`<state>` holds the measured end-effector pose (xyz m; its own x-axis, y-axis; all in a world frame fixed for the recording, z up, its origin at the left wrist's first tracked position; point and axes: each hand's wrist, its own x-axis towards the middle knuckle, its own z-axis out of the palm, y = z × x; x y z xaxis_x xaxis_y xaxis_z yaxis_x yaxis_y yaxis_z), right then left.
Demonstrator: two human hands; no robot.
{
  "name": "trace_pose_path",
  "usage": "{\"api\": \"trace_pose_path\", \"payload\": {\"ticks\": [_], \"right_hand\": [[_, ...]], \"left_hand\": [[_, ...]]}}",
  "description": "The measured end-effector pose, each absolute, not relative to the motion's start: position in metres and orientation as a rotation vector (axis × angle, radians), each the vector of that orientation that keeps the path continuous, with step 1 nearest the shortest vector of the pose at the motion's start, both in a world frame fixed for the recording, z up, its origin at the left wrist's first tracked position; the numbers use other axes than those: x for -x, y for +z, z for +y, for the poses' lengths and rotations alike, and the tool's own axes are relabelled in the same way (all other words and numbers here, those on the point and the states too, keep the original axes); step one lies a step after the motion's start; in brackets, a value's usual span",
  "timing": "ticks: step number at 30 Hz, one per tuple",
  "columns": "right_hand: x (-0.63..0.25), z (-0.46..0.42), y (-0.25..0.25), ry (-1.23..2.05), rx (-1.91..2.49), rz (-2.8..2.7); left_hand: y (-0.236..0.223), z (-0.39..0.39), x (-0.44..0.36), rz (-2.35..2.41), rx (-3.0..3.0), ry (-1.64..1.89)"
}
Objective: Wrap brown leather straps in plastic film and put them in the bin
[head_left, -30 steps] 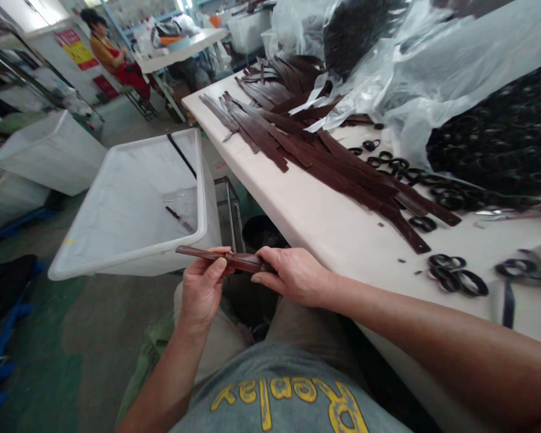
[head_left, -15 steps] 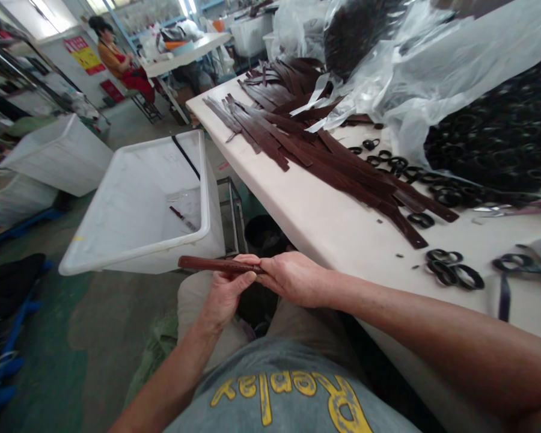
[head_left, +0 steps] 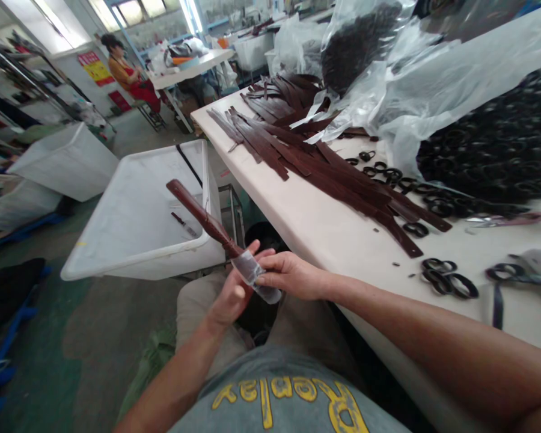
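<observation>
A dark brown leather strap (head_left: 198, 211) slants up and left from my hands, over the near edge of a white bin. Clear plastic film (head_left: 247, 266) covers its lower end. My right hand (head_left: 293, 275) is closed, pinching this wrapped end between thumb and fingers. Under the strap lies my left hand (head_left: 229, 300), its fingers stretched out behind the film and its thumb apart, not wrapped round anything. On the table to the right, many similar brown straps (head_left: 306, 156) lie in a long overlapping pile.
The white bin (head_left: 133, 261) stands front left, with a small strap piece (head_left: 178, 218) inside. Black loops (head_left: 451, 278) and scissors (head_left: 500, 219) lie on the white table (head_left: 293, 210). Plastic bags of black loops (head_left: 491, 144) stand beyond. A person (head_left: 128, 75) sits in the background.
The strap has swung from nearly level to slanting up and left. Its lower end now shows clear film. My left hand has let its grip go and its fingers are stretched.
</observation>
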<state>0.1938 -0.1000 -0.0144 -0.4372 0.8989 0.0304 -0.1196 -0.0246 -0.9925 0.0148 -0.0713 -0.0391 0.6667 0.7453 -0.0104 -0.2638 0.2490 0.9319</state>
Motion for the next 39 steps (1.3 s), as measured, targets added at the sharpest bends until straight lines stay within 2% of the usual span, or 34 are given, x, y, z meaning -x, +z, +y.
{"api": "trace_pose_path", "payload": {"ticks": [3,5,9,15,18,23,26,29,31,34,37,39], "right_hand": [[-0.195,-0.1,-0.012,1.648,0.875,-1.232],[-0.197,-0.098,-0.011,1.658,0.874,-1.134],[-0.201,-0.093,-0.012,1.635,0.874,-1.024],[-0.199,-0.089,-0.014,1.67,1.092,-1.083],[-0.197,-0.09,-0.013,1.747,1.091,-1.155],[-0.195,-0.097,-0.007,1.816,1.07,-1.407],[-0.194,-0.102,-0.001,1.623,1.102,-1.792],[-0.192,-0.107,0.004,1.192,1.14,-2.11],[-0.19,-0.11,0.006,0.957,1.088,-2.187],[-0.187,-0.113,0.009,0.755,0.964,-2.193],[-0.184,-0.116,0.009,0.693,0.887,-2.264],[-0.184,-0.117,0.007,0.767,0.872,-2.347]], "left_hand": [[-0.083,-0.098,-0.009,0.565,-1.262,0.257],[-0.102,-0.108,0.006,0.706,-1.278,0.103],[-0.101,-0.099,0.057,0.995,-1.356,0.211],[-0.052,-0.083,0.127,1.125,-1.316,0.23],[-0.041,-0.093,0.138,1.117,-1.22,0.237],[-0.052,-0.113,0.139,1.203,-1.199,0.204],[-0.056,-0.111,0.149,1.432,-1.142,0.471],[-0.044,-0.1,0.165,1.578,-1.158,0.701],[-0.026,-0.093,0.169,1.569,-1.312,0.581],[0.005,-0.088,0.153,1.368,-1.753,0.192],[0.031,-0.085,0.114,0.987,-2.174,-0.043],[0.042,-0.08,0.085,0.772,-2.338,-0.103]]}}
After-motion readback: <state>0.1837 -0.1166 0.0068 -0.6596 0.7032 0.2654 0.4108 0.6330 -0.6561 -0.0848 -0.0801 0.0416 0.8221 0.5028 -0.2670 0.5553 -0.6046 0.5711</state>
